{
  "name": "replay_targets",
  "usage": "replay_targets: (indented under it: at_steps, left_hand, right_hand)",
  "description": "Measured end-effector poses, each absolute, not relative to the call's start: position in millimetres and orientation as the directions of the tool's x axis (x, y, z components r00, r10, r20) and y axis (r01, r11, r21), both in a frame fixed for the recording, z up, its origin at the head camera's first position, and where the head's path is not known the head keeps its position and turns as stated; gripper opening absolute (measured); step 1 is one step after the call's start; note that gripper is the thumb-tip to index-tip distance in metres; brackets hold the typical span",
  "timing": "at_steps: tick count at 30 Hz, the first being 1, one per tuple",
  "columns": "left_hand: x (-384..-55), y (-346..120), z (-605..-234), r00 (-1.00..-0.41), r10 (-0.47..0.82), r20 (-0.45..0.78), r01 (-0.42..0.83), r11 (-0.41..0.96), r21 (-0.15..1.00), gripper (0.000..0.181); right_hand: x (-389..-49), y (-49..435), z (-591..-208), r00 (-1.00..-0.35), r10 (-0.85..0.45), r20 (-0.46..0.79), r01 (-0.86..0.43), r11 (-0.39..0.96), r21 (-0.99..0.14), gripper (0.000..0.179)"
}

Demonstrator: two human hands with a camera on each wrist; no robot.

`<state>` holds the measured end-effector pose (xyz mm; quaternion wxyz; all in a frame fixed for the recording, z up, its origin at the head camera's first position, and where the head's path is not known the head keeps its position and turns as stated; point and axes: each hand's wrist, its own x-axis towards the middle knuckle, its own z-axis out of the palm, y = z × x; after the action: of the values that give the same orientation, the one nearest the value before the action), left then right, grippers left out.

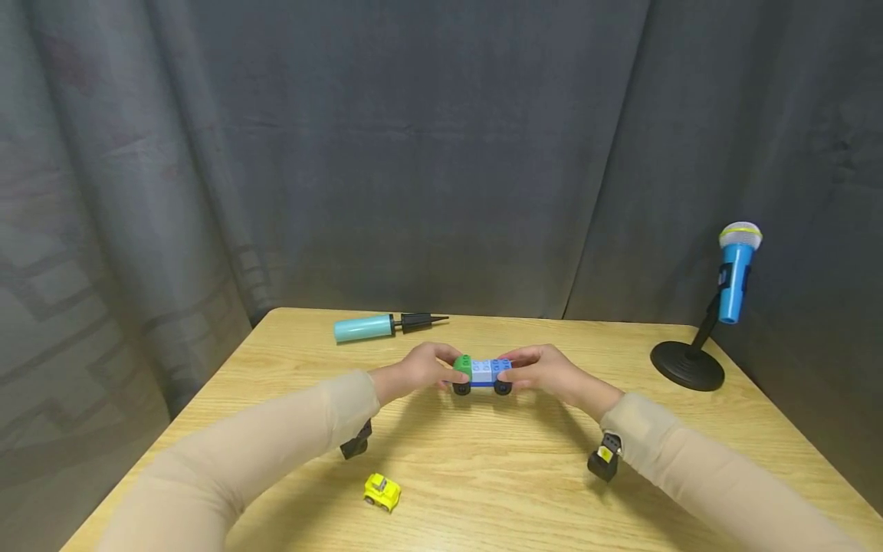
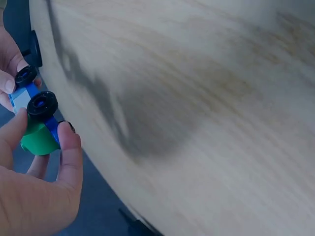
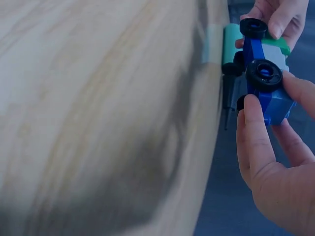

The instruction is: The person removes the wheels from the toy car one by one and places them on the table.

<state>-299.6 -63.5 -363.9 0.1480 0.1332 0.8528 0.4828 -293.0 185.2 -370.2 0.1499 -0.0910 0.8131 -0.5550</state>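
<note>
- Nearest the lens, two beige sleeves reach in from the bottom corners, a small black wrist camera strapped under each
- Left hand (image 1: 418, 370) is clamped on the green end of the brick car (image 1: 482, 374), thumb and fingers curled round it
- Right hand (image 1: 545, 372) pinches the blue end of that same car, so the two hands meet on it from either side
- Brick car sits between them over the middle of the wooden table (image 1: 524, 491), towards the far half; green block on the left, pale and blue bricks to the right, black wheels underneath
- From the left wrist view, black wheels on a blue base face the camera, fingertips (image 2: 69, 135) wrapped just beside them
- From the right wrist view, same story: wheels up front, thumb laid along the blue base
- Whether the wheels touch the tabletop, I cannot tell
- Moving outward: a little yellow toy car (image 1: 382, 491) sits on the near side of the table, well apart from the hands
- Beyond the hands lies a teal hand pump (image 1: 386, 326) with a black nozzle, near the far edge
- Far right, a blue toy microphone (image 1: 735, 271) leans on a round black stand
- Grey curtain hangs behind it all
</note>
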Motion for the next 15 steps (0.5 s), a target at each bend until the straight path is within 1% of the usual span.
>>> replay_targets:
  at_steps: [6, 12, 15]
  left_hand:
    - [-298.1, -66.3, -347.0, -0.891, 0.433, -0.138, 0.15, 0.567, 0.81, 0.036]
    - [-296.9, -65.4, -335.0, -0.846, 0.516, -0.134, 0.243, 0.597, 0.765, 0.045]
    - [-294.6, -63.9, -329.7, -0.827, 0.55, -0.118, 0.297, 0.604, 0.74, 0.046]
  right_hand:
    - [-290.7, 181.3, -353.1, -0.914, -0.383, -0.136, -0.02, 0.377, -0.926, 0.053]
    - [-289.8, 175.8, -336.6, -0.89, -0.43, -0.151, -0.031, 0.387, -0.921, 0.051]
    - [-287.5, 172.8, -327.9, -0.883, -0.443, -0.157, -0.037, 0.398, -0.916, 0.049]
